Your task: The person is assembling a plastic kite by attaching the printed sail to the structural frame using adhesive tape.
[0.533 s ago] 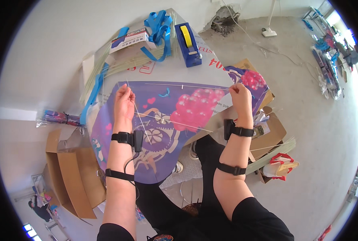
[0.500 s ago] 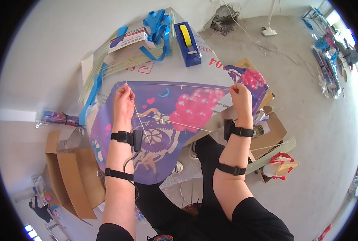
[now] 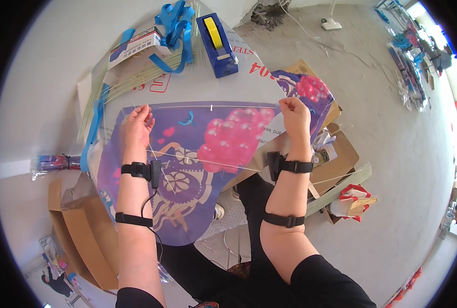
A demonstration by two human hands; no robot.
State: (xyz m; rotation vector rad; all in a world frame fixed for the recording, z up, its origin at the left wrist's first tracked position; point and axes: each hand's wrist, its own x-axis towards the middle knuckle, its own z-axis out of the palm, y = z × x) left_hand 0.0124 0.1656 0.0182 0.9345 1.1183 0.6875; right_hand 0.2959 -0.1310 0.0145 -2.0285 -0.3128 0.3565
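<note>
Red-lettered tabletop [image 3: 187, 91], 2 hands [image 3: 137, 127] [image 3: 296, 120], purple printed sheet [image 3: 197, 178]

Makeshift workshop, bare concrete floor [image 3: 387, 205], holed wall [image 3: 272, 15], tape dispenser [image 3: 224, 65], cardboard box [image 3: 87, 244]

Seen from above, a purple printed sheet [image 3: 192, 177] spreads over a desk [image 3: 187, 91], thin pale rods [image 3: 223, 164] lying across it. The left hand [image 3: 137, 126], fingers curled, is at its far left corner; the right hand [image 3: 295, 115] pinches at its far right. Beyond sits a blue-and-yellow tape dispenser [image 3: 224, 65].
</note>
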